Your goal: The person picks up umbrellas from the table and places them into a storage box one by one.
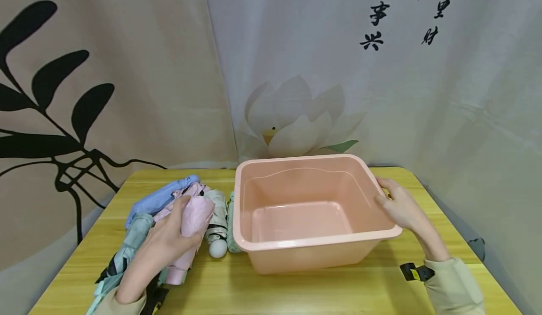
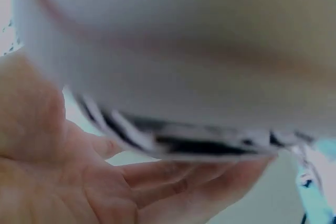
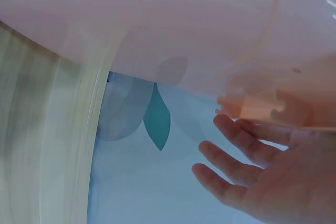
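Note:
On the left of the table, my left hand [image 1: 167, 237] grips a rolled pink bundle [image 1: 196, 216] that looks like a folded umbrella. Filling the top of the left wrist view is a blurred pale surface [image 2: 184, 72] above the fingers. Around that hand lie similar bundles: a blue one [image 1: 158, 199], a grey-green one [image 1: 133, 239], a white one [image 1: 219, 221] with a rounded end, and a green one [image 1: 231, 230] partly hidden by the basin. My right hand [image 1: 400, 204] holds the right rim of a pink plastic basin [image 1: 313, 243]; its fingers lie outside the wall.
The wooden table [image 1: 313, 296] carries everything. Behind its far edge hangs a printed curtain [image 1: 296, 70] with leaves, a lotus and black characters. The basin stands right of the bundles, its inside showing no contents.

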`<state>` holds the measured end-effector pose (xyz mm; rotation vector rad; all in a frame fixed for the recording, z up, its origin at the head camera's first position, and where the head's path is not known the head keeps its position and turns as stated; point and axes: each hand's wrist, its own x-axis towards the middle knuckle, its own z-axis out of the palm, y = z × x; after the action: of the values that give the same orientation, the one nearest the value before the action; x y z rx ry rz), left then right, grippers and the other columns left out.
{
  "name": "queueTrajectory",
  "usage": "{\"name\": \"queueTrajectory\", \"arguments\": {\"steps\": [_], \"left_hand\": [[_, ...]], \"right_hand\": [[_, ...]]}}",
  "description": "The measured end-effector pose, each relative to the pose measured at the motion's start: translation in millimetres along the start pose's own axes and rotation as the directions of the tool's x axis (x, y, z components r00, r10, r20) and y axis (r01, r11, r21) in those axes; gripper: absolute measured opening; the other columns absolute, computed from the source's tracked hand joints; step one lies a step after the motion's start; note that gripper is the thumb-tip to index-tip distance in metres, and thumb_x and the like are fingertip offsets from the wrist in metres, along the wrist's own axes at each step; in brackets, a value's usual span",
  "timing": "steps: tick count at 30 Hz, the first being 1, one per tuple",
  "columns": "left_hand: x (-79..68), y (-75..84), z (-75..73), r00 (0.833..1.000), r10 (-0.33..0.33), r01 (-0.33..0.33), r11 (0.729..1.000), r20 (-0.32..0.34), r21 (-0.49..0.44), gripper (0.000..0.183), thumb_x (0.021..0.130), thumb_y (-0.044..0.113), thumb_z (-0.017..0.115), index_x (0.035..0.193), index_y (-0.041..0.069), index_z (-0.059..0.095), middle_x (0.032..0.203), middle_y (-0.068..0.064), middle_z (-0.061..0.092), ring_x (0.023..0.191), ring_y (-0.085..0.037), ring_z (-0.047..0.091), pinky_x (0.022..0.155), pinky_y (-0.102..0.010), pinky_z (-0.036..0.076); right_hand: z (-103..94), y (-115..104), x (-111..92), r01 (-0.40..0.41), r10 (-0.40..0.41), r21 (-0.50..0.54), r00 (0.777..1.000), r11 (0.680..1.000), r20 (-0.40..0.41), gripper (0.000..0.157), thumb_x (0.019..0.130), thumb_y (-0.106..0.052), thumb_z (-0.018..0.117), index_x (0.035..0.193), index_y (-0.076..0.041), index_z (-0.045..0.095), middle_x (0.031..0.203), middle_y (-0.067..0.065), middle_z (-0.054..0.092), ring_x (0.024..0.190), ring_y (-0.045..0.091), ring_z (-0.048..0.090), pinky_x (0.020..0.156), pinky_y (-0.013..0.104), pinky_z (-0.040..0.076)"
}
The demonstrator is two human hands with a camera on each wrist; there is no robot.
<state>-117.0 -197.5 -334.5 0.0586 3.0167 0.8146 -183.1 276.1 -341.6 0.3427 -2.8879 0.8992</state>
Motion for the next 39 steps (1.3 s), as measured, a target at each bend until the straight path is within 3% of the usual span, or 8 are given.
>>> {"name": "queueTrajectory", "arguments": {"steps": [5,11,21,26,34,39], "left_hand": [[5.4,6.3,-11.3,0.996,0.042,-0.045,0.998,-0.080,-0.037,0.085,0.076,0.024,0.067,0.143,0.009,0.016,0.119,-0.030,0.051,0.085,-0.034,0.061,0.055,-0.035,0.049],[12.5,14.1,-15.7,0.986,0.046,-0.051,0.998,-0.159,-0.033,0.086,0.074,0.023,0.067,0.143,0.008,0.017,0.120,-0.028,0.050,0.089,-0.039,0.060,0.057,-0.040,0.051],[23.6,27.3,-15.1,0.935,0.141,-0.152,0.988,-0.326,-0.008,0.076,0.071,0.018,0.067,0.137,0.006,0.032,0.112,-0.025,0.056,0.087,-0.036,0.059,0.063,-0.044,0.050],[29.2,33.6,-14.9,0.883,0.238,-0.257,0.966,-0.405,0.008,0.072,0.070,0.013,0.067,0.136,0.006,0.038,0.114,-0.025,0.058,0.086,-0.036,0.061,0.063,-0.047,0.051],[39.6,43.7,-17.4,0.750,0.415,-0.423,0.900,-0.516,0.110,0.071,0.064,0.007,0.067,0.132,0.002,0.044,0.116,-0.026,0.058,0.086,-0.037,0.061,0.064,-0.049,0.052],[45.3,52.9,-19.6,0.703,0.498,-0.485,0.858,-0.508,0.171,0.069,0.064,0.006,0.064,0.131,0.002,0.047,0.121,-0.021,0.058,0.092,-0.036,0.060,0.070,-0.049,0.051]], "right_hand": [[0.1,-3,-2,-0.026,0.026,0.014,0.999,1.000,0.019,0.051,0.094,-0.019,0.040,0.139,0.002,0.032,0.137,0.027,0.038,0.116,0.040,0.044,0.087,0.055,0.042],[1.4,-4,-2,-0.026,0.026,0.013,1.000,1.000,0.010,0.050,0.093,-0.018,0.041,0.138,0.003,0.034,0.135,0.027,0.039,0.114,0.039,0.046,0.086,0.054,0.042],[4.4,-4,-1,-0.009,0.009,0.011,1.000,1.000,-0.020,0.048,0.090,-0.012,0.041,0.136,0.003,0.038,0.130,0.025,0.045,0.108,0.036,0.049,0.084,0.049,0.042],[6.5,-5,-1,0.000,0.000,0.007,1.000,1.000,-0.026,0.047,0.090,-0.011,0.041,0.135,0.003,0.039,0.130,0.024,0.046,0.108,0.036,0.049,0.085,0.049,0.042],[7.6,-9,-2,-0.021,0.022,0.016,1.000,1.000,-0.014,0.049,0.090,-0.012,0.040,0.137,0.004,0.036,0.134,0.026,0.042,0.115,0.039,0.046,0.089,0.054,0.041],[8.0,-12,-3,-0.032,0.032,0.023,0.999,0.999,-0.009,0.049,0.091,-0.012,0.040,0.137,0.003,0.036,0.134,0.025,0.041,0.112,0.037,0.047,0.088,0.052,0.042]]}}
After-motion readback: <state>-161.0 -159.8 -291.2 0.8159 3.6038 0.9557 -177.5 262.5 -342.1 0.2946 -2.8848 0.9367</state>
